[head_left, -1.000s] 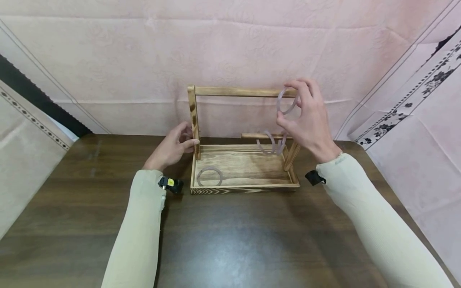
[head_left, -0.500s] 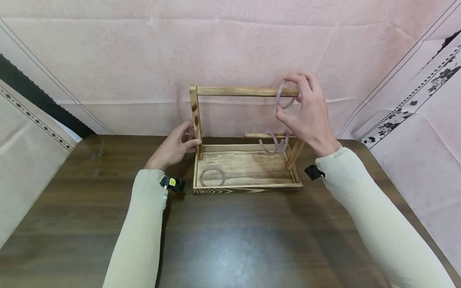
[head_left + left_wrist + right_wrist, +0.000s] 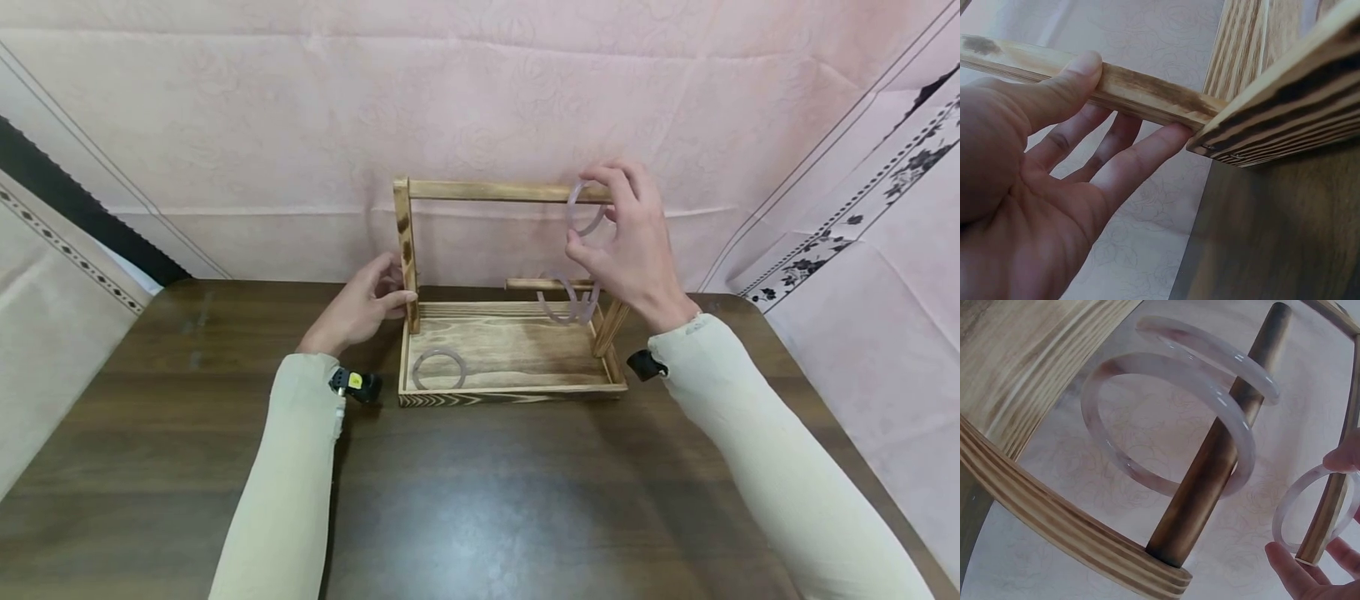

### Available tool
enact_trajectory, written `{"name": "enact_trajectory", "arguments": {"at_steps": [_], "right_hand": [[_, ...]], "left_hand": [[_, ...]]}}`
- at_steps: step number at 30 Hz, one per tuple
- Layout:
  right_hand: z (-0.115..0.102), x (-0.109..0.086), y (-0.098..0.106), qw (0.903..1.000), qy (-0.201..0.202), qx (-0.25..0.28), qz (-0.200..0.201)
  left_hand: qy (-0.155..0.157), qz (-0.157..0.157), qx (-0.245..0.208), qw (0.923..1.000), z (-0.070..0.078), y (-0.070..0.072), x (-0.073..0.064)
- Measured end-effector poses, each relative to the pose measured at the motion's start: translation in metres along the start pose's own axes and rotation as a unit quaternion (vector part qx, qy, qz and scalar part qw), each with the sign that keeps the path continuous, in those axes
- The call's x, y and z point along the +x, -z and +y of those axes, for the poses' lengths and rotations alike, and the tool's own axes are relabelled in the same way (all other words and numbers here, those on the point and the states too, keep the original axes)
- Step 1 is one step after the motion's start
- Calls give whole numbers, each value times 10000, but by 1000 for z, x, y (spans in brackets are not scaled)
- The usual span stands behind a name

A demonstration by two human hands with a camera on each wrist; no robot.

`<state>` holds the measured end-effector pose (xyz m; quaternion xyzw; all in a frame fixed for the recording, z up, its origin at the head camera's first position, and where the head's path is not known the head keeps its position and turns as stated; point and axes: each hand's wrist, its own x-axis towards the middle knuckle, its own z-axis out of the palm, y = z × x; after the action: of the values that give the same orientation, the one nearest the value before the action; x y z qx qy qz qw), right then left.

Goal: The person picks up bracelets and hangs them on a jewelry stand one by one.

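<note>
My right hand pinches a pale lilac bangle between thumb and fingers, at the free right end of the wooden stand's top bar. In the right wrist view the bar's end shows through this ring. My left hand grips the stand's left upright, thumb on one side and fingers on the other. Below the right hand, two similar bangles hang on a shorter dark peg that juts from the right upright. One more bangle lies in the tray base at the left.
The stand's shallow tray sits near the back of a dark wood table. Right behind it hangs a pinkish patterned cloth. Black wrist cameras are strapped over both sleeves.
My right hand has shifted slightly left with the bangle, along the top bar. The left hand keeps its grip on the upright, and the other bangles stay put.
</note>
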<state>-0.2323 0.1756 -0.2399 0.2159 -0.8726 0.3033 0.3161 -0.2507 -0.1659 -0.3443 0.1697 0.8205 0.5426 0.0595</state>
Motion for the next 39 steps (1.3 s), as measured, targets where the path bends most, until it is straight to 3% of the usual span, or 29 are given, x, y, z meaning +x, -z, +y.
{"name": "enact_trajectory", "arguments": {"at_steps": [39], "right_hand": [[-6,2,-6,9987,415,113,-266]], "left_hand": [[12,-44,167,9998,-1,1,1]]}}
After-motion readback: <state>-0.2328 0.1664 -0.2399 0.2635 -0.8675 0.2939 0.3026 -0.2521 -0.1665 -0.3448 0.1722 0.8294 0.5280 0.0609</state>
